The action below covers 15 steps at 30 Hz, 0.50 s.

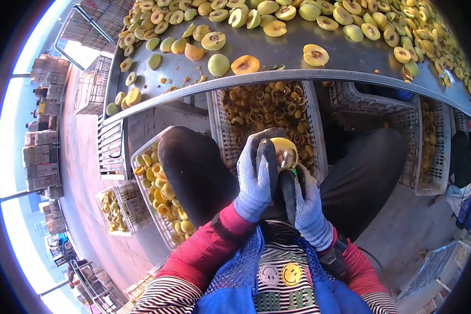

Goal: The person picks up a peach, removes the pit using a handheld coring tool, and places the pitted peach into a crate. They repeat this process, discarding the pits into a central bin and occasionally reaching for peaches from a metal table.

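Note:
My left hand (258, 170), in a blue-grey glove with dark fingertips, is closed round a yellow fruit half (281, 146) between my knees. My right hand (301, 196), gloved the same way, is closed on a small tool (287, 158) with a curved metal end and a bit of green. The metal end rests against the brown centre of the fruit's cut face. Most of the tool's handle is hidden in the right glove.
A metal table (277, 49) holding many halved fruits spans the top. Beneath it stands a crate (216, 125) of brown-yellow halves. Another crate (165, 230) of fruit pieces sits left of my knee. Stacked crates (41, 152) line the far left.

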Tool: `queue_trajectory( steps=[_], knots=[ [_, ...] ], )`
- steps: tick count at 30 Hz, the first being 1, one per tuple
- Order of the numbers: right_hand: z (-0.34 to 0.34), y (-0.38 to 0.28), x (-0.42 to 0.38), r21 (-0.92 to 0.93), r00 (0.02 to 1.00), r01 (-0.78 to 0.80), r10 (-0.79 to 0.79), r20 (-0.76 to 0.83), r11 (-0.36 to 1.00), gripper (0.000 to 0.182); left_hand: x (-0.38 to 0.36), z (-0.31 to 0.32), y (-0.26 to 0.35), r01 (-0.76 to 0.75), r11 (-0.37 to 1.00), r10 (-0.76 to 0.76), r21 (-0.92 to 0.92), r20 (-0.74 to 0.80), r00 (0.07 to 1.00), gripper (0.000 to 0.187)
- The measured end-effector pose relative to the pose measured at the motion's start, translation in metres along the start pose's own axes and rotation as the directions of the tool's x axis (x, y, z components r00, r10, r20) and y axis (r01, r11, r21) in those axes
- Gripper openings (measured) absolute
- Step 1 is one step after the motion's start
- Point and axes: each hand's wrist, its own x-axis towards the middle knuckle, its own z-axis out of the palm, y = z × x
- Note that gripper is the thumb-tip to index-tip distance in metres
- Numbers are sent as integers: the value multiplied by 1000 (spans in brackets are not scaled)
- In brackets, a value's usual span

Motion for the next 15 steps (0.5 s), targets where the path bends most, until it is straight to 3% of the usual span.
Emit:
queue_trajectory(
  steps=[1, 2, 3, 5, 8, 12, 14, 15],
  knots=[
    [2, 5, -1, -235, 981, 173, -188, -45, 957, 38, -1, 1, 0, 0, 1000, 0, -1, -1, 1000, 27],
    [2, 8, 0, -460, 926, 316, -376, -42, 830, 38, -1, 2, 1, 15, 1000, -15, 2, -9, 1000, 26],
    [1, 8, 1, -458, 925, 318, -377, -40, 830, 38, -2, 2, 2, 30, 1000, -30, 6, -17, 999, 26],
    [-2, 8, 3, -195, 977, 207, -213, -10, 959, 37, -4, 0, -6, 16, 1000, -16, 16, -7, 1000, 25],
    [0, 22, -5, -299, 948, 318, -308, 82, 900, 36, -2, -3, -9, -37, 998, 36, 60, 8, 999, 24],
    [0, 43, -12, -202, 968, 237, -214, 131, 950, 37, -1, -4, -16, -62, 998, 60, 29, 78, 995, 24],
    [7, 57, -21, -114, 997, 54, -47, 59, 992, 35, 3, -9, -18, 100, 995, -102, 20, 248, 963, 24],
    [1, 60, -24, -308, 982, 190, -178, 66, 932, 38, 8, -14, -17, 326, 945, -289, -39, 376, 880, 26]
  ],
)
